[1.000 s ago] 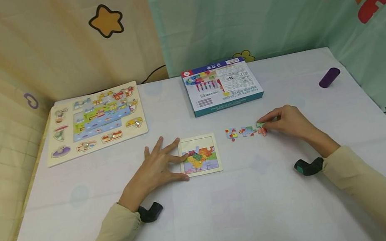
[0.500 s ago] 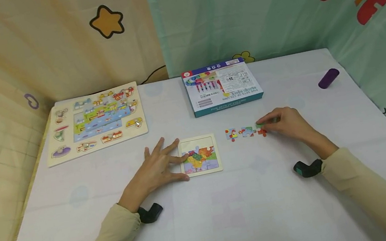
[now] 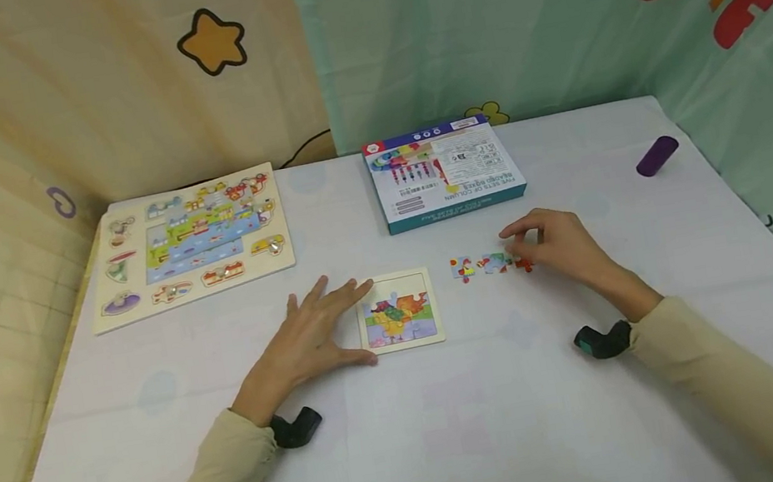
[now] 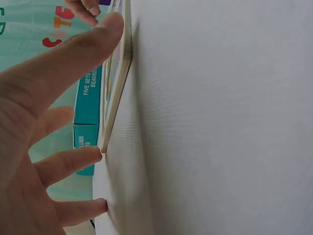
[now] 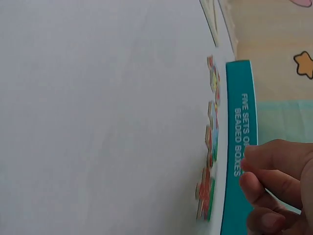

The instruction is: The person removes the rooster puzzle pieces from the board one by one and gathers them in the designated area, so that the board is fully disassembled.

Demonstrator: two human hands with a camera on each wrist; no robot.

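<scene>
A small framed jigsaw puzzle [image 3: 406,346] lies mid-table, its lower part filled with colourful pieces and its upper part bare. My left hand [image 3: 299,337] spreads its fingers at the puzzle's left side; the thumb reaches over its near edge in the left wrist view. To the right lie three loose jigsaw pieces in a row: a left one [image 3: 462,268], a middle one [image 3: 493,263] and a red and green one [image 5: 205,195]. Just above the last piece hovers my right hand [image 3: 560,245], fingers loosely bent and nothing between them.
Behind the pieces lies a flat teal and white box [image 3: 447,172] labelled as beaded boxes. Wooden peg puzzle boards [image 3: 190,247] are stacked at the back left. A purple cylinder [image 3: 657,156] lies at the far right. Curtains stand around the table.
My right hand has let go of the red and green piece and risen a little to the left. The left index finger has shifted from the puzzle's pieces up toward its top left.
</scene>
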